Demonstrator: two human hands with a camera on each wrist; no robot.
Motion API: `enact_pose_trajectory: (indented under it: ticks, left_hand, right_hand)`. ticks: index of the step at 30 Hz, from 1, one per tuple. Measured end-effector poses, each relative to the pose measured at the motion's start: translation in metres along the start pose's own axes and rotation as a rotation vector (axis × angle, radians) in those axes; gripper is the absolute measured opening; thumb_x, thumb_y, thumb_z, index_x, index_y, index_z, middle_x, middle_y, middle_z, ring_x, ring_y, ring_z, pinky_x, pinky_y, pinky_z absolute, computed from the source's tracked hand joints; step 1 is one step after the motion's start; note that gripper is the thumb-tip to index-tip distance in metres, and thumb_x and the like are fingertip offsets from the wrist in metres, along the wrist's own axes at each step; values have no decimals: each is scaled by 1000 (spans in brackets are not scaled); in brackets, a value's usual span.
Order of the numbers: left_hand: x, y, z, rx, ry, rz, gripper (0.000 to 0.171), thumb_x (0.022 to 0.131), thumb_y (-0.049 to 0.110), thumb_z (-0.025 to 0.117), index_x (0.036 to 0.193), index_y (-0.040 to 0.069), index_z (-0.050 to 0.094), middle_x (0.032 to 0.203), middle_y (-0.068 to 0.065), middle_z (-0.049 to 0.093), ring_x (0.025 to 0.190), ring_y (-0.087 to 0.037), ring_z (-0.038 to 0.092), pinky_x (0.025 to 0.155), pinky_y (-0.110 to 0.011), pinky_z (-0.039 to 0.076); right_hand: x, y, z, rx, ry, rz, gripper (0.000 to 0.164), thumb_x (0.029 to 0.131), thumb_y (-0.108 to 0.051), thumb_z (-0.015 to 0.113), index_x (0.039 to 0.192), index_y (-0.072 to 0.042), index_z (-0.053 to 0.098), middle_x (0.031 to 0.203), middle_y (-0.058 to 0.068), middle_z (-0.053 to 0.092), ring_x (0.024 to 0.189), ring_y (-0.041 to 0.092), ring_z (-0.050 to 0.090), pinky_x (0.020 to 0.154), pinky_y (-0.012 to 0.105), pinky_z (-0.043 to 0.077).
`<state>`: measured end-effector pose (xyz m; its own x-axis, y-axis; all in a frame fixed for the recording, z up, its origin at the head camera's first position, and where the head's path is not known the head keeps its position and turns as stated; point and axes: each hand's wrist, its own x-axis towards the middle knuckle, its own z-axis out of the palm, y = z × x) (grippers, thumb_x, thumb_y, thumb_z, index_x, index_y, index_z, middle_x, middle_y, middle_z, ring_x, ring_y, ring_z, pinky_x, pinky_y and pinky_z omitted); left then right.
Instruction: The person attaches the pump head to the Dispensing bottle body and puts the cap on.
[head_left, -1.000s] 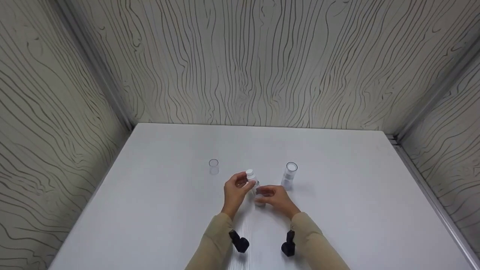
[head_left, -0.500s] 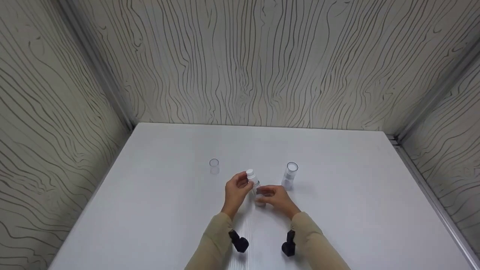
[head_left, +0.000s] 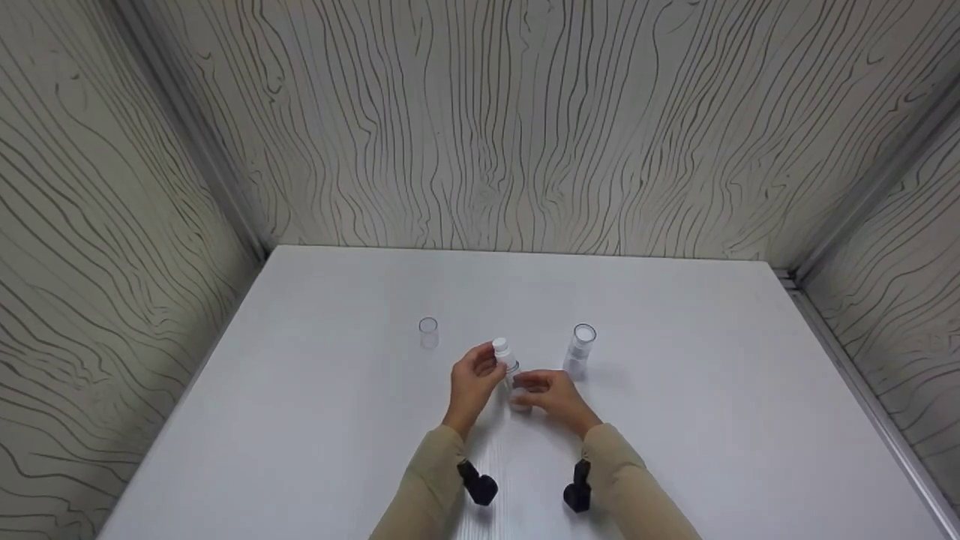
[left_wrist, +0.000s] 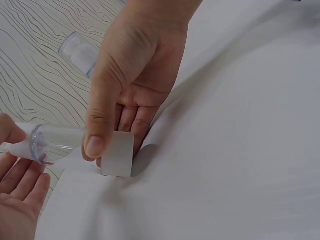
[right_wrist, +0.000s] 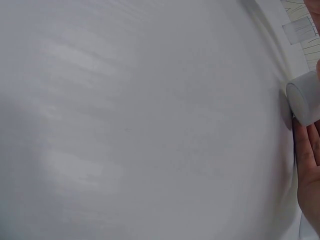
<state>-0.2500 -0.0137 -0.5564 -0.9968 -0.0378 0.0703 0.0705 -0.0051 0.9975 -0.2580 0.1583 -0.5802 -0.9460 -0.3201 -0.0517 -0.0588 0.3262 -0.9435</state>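
Observation:
A small pump bottle [head_left: 507, 356] with a white top and a clear body is tilted between my two hands above the white table. My left hand [head_left: 469, 386] pinches its upper part, below the white cap-like tip. My right hand [head_left: 559, 397] grips the lower end, around the white base [left_wrist: 117, 154]. In the left wrist view, the right thumb lies along the body, and the left fingers [left_wrist: 22, 187] are at the left edge. The right wrist view shows only the base end of the bottle [right_wrist: 303, 97] and part of the right hand [right_wrist: 307, 165].
A clear cap [head_left: 428, 334] stands on the white table [head_left: 315, 375], left of and beyond my hands. To the right, a second bottle [head_left: 579, 351] with a clear cover stands upright close to my right hand. Wood-patterned walls [head_left: 480, 127] enclose the table's back and sides.

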Motion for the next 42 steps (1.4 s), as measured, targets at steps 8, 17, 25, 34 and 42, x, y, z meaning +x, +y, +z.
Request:
enact_pose_trajectory:
  ticks: [8,17,25,34,42]
  left_hand:
    - [0,-1,0,32,20,-6,44,84,9,71,123,-7,57,123,-24,64,115,-34,64,100,-37,53]
    - [-9,21,5,69,96,-18,41,82,5,73,118,-10,59,114,-26,66,107,-36,66,97,-44,54]
    - [-9,23,6,66,110,-18,38,82,6,74,115,-8,61,111,-24,67,103,-32,66,96,-44,54]
    - [0,1,5,82,98,-10,41,80,14,77,115,-3,62,110,-19,69,101,-25,67,92,-34,57]
    - [2,3,4,47,77,-16,40,81,11,76,114,-6,62,110,-22,68,104,-28,68,91,-31,57]
  right_hand:
    - [0,2,1,-17,7,10,46,79,-11,77,116,11,62,119,28,66,109,38,66,94,35,56]
    - [-2,-1,1,-18,-2,-8,45,81,-10,75,117,12,61,120,30,64,110,40,65,93,33,57]
    - [-11,-27,1,-11,-1,-4,42,82,-3,72,116,17,59,119,34,63,109,45,64,93,39,56]
    - [-3,-6,2,-24,16,-4,43,81,-8,74,116,13,61,119,30,65,109,40,65,93,36,56]
    - [0,-2,0,-6,-14,10,47,81,-11,75,118,13,60,120,30,64,111,40,65,94,33,56]
